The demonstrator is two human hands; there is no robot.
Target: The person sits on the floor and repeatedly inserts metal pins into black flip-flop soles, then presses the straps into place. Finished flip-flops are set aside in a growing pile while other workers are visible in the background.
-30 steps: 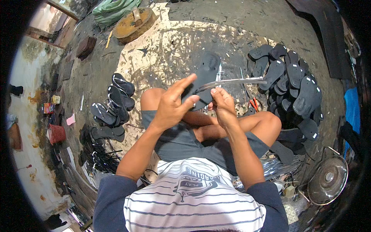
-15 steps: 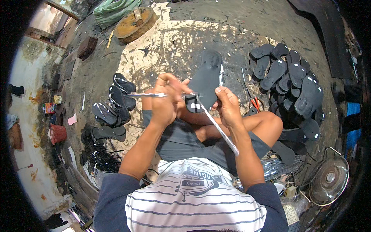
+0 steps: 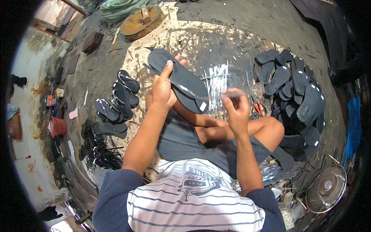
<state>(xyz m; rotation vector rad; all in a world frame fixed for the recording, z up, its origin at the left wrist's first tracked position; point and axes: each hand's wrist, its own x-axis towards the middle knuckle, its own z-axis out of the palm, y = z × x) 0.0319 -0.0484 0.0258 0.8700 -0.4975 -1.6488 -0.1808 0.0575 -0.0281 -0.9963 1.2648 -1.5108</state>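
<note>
My left hand [image 3: 163, 87] is closed around a black flip-flop sole [image 3: 189, 83], thumb on top, with its far end tilted up to the left. A dark, shiny strap [image 3: 185, 90] crosses the sole, and a small white label sits at the near end. To the right of the sole is my right hand [image 3: 235, 106], fingers bent and smeared by motion. A faint blurred streak runs from the strap toward its fingertips; whether they grip it is unclear. Beyond, a bundle of silvery strap strips [image 3: 218, 83] lies on the floor sheet.
A heap of black soles [image 3: 293, 85] lies to the right, near red-handled pliers [image 3: 257, 108]. Strapped flip-flops [image 3: 123, 94] stand at the left. Farther out are a round wooden block [image 3: 142, 23], a red basket [image 3: 58, 127] and a fan [image 3: 327, 186].
The sole has turned and shifted left, now in my left hand instead of my right. The long silvery strap is no longer stretched between my hands. The strip bundle has come into view.
</note>
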